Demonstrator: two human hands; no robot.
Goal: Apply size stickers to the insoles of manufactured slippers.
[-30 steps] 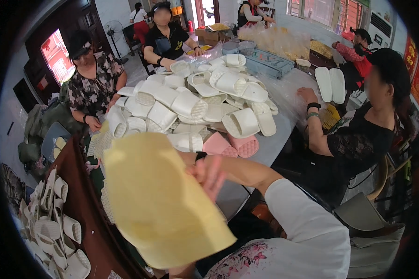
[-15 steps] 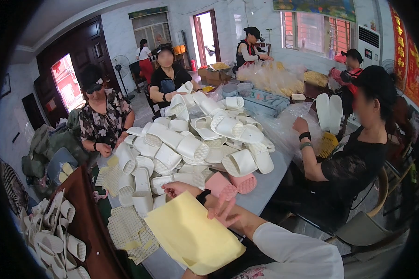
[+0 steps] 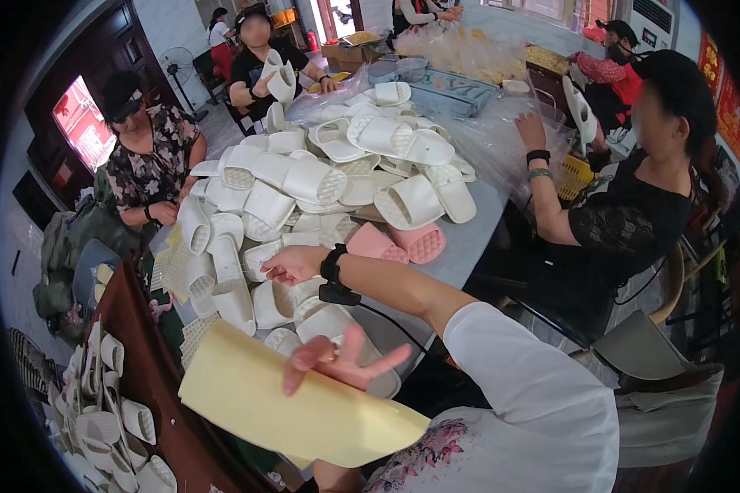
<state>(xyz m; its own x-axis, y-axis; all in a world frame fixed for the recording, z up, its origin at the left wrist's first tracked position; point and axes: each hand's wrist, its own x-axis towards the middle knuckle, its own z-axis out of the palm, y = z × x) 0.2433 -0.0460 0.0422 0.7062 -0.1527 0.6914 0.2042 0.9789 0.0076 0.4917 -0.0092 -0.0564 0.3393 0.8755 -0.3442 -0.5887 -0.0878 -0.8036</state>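
Left hand [image 3: 343, 370] has a yellow sheet [image 3: 279, 411], a few fingers splayed, nearer the person than the pink slippers [image 3: 420, 241]. Right hand [image 3: 296, 262] is left of those, fingertips bunched by the white slippers [image 3: 269, 205], can't tell if it's gripping one.

Head view: left hand [image 3: 344, 367] holds a yellow sheet [image 3: 284, 403], fingers splayed over its upper edge. Right hand [image 3: 296, 262], black band [image 3: 332, 264] at wrist, is at the near side of a heap of white slippers [image 3: 308, 177] on the grey table [image 3: 466, 264]; fingertips drawn together, contact unclear. Pink slippers [image 3: 419, 241] lie at the heap's near right. Far-side co-worker [image 3: 248, 72] holds up a white pair [image 3: 282, 82].
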